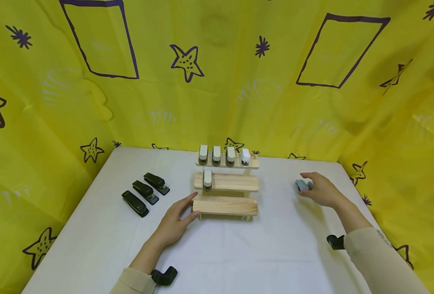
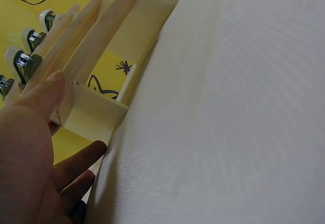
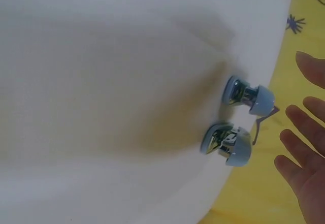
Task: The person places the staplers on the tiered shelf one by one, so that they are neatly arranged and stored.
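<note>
A three-tier wooden display rack [image 1: 225,206] stands on the white table. My left hand [image 1: 175,219] rests at the left end of its lowest shelf, thumb against the front and the other fingers loosely extended. Several white staplers [image 1: 216,155] line the top shelf, and one white stapler [image 1: 207,179] sits at the left of the middle shelf. Over on the right, my right hand [image 1: 322,190] hovers with spread fingers by two light blue staplers. The right wrist view shows one blue stapler [image 3: 228,142] beside the other blue stapler [image 3: 249,96], both apart from the fingers.
Three black staplers [image 1: 135,203] lie in a slanted row left of the rack. A yellow curtain [image 1: 217,102] with drawn stars hangs behind and beside the table [image 1: 224,261].
</note>
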`<state>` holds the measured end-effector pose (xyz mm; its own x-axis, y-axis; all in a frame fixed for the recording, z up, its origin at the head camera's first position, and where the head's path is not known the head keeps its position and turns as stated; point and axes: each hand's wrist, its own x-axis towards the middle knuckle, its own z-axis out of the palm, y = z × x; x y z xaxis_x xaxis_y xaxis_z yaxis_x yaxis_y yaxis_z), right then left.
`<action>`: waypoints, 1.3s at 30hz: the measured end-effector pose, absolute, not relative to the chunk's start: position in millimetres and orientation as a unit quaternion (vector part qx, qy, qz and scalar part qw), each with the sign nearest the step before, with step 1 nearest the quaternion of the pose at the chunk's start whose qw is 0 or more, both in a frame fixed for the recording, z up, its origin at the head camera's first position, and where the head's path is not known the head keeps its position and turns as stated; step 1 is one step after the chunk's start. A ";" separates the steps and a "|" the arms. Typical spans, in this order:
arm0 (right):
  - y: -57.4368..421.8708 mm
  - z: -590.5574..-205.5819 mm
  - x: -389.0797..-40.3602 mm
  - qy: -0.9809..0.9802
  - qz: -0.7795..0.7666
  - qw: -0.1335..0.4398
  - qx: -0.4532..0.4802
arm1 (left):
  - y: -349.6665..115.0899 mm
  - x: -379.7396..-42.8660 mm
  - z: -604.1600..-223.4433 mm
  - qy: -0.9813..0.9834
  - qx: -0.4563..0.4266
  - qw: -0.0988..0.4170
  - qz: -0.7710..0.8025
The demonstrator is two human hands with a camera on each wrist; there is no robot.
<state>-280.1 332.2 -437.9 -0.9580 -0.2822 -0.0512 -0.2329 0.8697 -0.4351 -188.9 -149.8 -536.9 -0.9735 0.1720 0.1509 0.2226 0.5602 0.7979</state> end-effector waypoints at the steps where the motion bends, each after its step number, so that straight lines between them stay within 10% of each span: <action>1: 333.5 -438.8 -281.0 0.965 -0.216 0.059 -0.134 | -149.7 -188.9 -537.3 -0.883 -0.112 0.029 -0.455; 39: 345.8 -460.5 -305.0 0.970 -0.173 0.123 -0.121 | -149.8 -188.4 -536.0 -0.882 -0.099 0.013 -0.460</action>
